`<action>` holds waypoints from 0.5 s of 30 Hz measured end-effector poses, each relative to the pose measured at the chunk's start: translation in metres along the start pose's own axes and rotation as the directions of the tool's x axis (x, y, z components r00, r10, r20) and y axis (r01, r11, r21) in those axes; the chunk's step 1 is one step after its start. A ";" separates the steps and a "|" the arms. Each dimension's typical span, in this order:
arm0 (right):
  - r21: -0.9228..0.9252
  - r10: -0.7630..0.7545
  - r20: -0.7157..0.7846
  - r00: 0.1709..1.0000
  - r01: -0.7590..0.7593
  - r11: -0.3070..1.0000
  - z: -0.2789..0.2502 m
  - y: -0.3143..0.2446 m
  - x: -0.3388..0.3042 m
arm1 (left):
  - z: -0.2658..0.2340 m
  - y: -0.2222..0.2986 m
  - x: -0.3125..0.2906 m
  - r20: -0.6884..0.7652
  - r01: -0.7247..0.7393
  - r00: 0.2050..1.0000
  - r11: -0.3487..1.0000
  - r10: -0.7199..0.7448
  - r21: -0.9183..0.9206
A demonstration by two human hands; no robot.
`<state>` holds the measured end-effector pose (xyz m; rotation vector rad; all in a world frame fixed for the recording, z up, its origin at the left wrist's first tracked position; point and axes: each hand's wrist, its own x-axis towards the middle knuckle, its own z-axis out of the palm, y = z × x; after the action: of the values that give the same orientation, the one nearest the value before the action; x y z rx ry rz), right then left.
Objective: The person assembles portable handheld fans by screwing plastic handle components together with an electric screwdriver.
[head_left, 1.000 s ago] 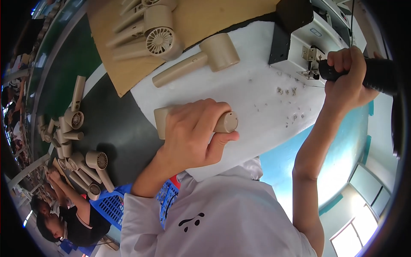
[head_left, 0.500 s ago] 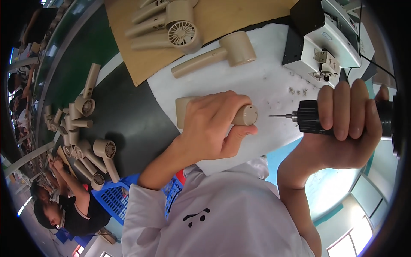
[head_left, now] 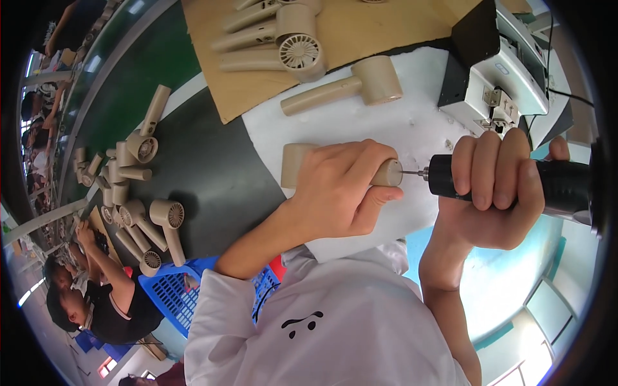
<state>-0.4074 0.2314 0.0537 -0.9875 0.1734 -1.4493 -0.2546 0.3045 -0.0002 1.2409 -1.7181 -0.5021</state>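
The person's left forearm slants up from a rolled white sleeve, and the left hand (head_left: pixel 347 186) lies back upward over the near part of the white sheet (head_left: pixel 421 96). Its grip is clamped around the handle of a beige dryer (head_left: pixel 297 165), fingers curled over the top and thumb stretched along the near side. The dryer is held above the sheet, head to the left and handle end to the right; whether it rests on the sheet cannot be told.

At the sheet's right edge, the right arm is bent at the elbow, forearm raised. The right hand (head_left: pixel 496 183) has its grip clamped around a black electric driver (head_left: pixel 441 175), four fingers wrapped over the barrel and the driver levelled leftward. Its thin bit (head_left: pixel 412 172) meets the handle's end face, though how deep it sits cannot be seen.

A second dryer (head_left: pixel 376 80) lies on the far part of the sheet. A brown board (head_left: pixel 386 32) with more dryers extends beyond it, a white-and-black machine (head_left: pixel 515 71) stands at its far right corner, and the dark tabletop (head_left: pixel 212 167) shows to its left.
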 end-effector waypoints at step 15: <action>-0.141 -0.089 -0.338 0.937 0.043 0.989 -0.100 -0.053 -0.015 | -0.204 -0.140 0.039 -0.376 0.337 0.926 0.505 -0.027 0.795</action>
<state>-0.5140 0.2081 0.0195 -0.8435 0.5014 -1.6832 -0.0104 0.2497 0.0112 2.0885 -1.5538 0.5388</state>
